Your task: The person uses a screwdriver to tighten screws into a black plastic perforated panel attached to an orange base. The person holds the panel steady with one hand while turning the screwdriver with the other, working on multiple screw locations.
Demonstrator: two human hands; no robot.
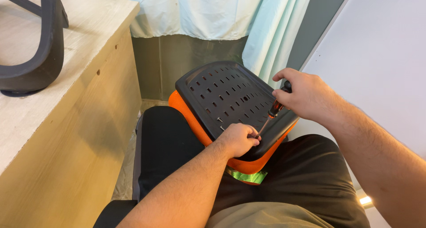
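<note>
Right hand (306, 95) grip closed around screwdriver (271, 115), left hand (239, 139) pinching its tip near seat panel (226, 95) edge.

Your view is bright and evenly lit, sharp throughout; soft shadow falls beside the wooden cabinet (66, 135).

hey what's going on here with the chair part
A seated person has a black slotted plastic panel with an orange mesh cushion under it resting on their lap. The right hand grips an orange-and-black handled screwdriver, its tip down at the panel's near edge. The left hand pinches at the tip, steadying it. A curved black armrest piece lies on the wooden table.
</note>
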